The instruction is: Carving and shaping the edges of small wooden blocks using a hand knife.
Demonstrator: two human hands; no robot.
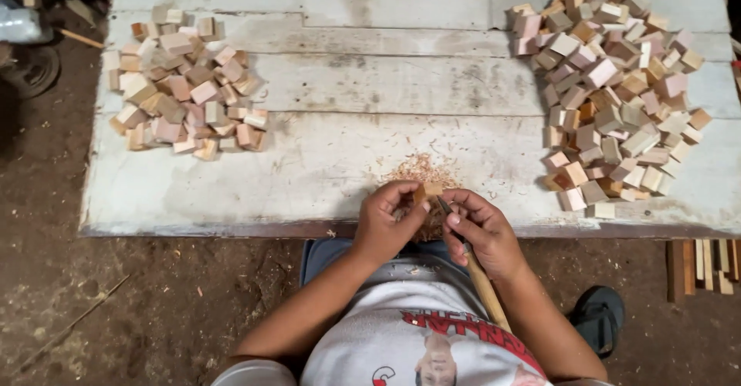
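Block point(427, 191) at near table point(324, 162) edge, pinched in left hand point(386, 220) fingertips. Right hand point(482, 228) grips knife point(471, 259), blade touching block's right side; handle runs back toward body.

Bench point(370, 85) looking like rough painted wood, white coat wearing thin, matt. Blocks point(614, 85) showing raw sawn wood, pinkish to tan, unfinished. Shavings point(421, 168) lying curly, dry. Tool handle point(485, 289) looking smooth pale wood. Floor point(116, 301) being bare dirt.
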